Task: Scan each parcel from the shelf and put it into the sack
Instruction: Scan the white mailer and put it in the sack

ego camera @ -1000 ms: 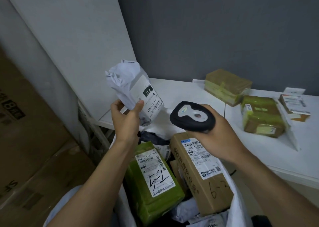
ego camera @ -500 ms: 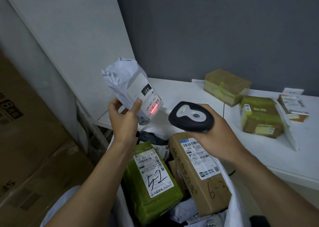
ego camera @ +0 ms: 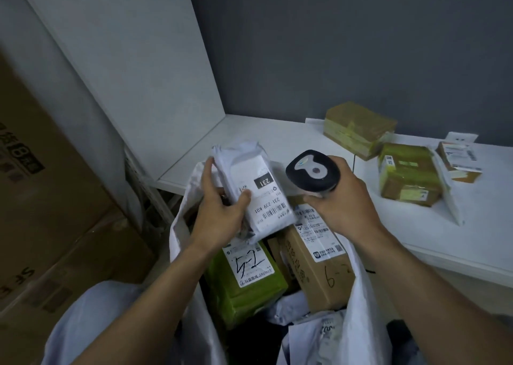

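Observation:
My left hand (ego camera: 219, 212) grips a white soft parcel (ego camera: 249, 181) with a label reading 231, held low over the mouth of the white sack (ego camera: 183, 225). My right hand (ego camera: 341, 203) holds a black barcode scanner (ego camera: 312, 174) just right of the parcel. Inside the sack lie a green-wrapped parcel (ego camera: 244, 289) and a brown cardboard box (ego camera: 316, 264), both with labels facing up. On the white shelf (ego camera: 305, 139) to the right sit three more parcels: a taped one (ego camera: 358, 128) at the back, a green-taped one (ego camera: 408, 173) and a small one (ego camera: 458, 159).
Large brown cardboard boxes (ego camera: 41, 212) stand stacked at the left. A white upright panel (ego camera: 125, 59) closes the shelf's left side, with a dark grey wall (ego camera: 347, 45) behind. More white bags (ego camera: 313, 334) lie low in the sack.
My left hand has lowered the white parcel from chest height down to the sack's mouth. The red scan light seen on its label has gone. The scanner stays in my right hand.

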